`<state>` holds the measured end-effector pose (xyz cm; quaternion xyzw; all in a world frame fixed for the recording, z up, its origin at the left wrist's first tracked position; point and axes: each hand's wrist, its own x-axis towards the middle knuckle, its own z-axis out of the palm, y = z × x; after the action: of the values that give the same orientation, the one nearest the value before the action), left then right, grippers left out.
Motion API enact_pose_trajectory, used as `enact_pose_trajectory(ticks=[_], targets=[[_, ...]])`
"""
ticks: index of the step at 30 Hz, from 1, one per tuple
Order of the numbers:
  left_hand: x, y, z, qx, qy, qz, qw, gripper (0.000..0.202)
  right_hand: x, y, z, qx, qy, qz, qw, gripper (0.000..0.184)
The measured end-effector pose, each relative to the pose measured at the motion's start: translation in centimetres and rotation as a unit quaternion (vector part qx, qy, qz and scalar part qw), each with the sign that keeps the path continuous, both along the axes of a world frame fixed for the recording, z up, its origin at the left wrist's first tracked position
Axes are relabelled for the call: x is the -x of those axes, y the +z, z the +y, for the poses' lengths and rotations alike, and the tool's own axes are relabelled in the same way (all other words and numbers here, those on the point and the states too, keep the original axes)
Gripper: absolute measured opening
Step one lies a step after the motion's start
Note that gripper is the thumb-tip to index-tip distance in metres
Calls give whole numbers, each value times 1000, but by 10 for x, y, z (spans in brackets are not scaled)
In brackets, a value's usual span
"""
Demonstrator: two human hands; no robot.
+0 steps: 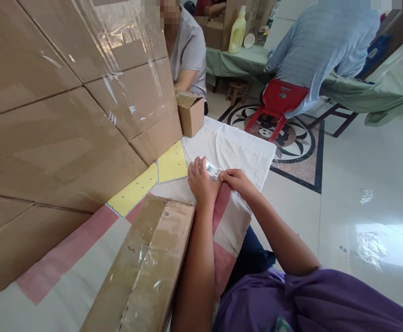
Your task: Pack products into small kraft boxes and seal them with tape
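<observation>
while gripping a small white-and-silver item [210, 169] in the left hand [202, 184], seems busy with fine work at its metallic-looking end, apparently pinched by the fingertips of the right hand [236, 180]. held above the cloth-covered table [245, 144], near its edge. runs lengthwise from left fingers to right fingertips, metallic-looking end pointing rightward and slightly toward the body. probably calls next for a steady left hold and small, careful right-hand movement. nearby, a yellow dotted mat [171, 163], then a long taped carton [168, 226] beside the left forearm, and stacked cartons [66, 147] farther left.
</observation>
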<state>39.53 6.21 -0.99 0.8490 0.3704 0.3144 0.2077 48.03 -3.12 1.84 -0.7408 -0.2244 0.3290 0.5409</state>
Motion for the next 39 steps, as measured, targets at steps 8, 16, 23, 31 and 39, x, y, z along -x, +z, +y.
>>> enact_pose_trajectory(ticks=[8, 16, 23, 31, 39], targets=[[1, 2, -1, 3, -7, -6, 1000, 71, -2, 18, 2, 0, -12, 25, 1000, 29], [2, 3, -1, 1, -7, 6, 1000, 76, -3, 27, 8, -16, 18, -42, 999, 33], [1, 2, -1, -10, -11, 12, 1000, 74, -4, -14, -5, -16, 47, -63, 997, 36], [1, -6, 0, -33, -22, -24, 999, 69, -4, -22, -1, -36, 30, -95, 994, 38], [-6, -19, 4, -48, -18, -40, 998, 64, -7, -26, 2, -64, 22, -104, 992, 34]])
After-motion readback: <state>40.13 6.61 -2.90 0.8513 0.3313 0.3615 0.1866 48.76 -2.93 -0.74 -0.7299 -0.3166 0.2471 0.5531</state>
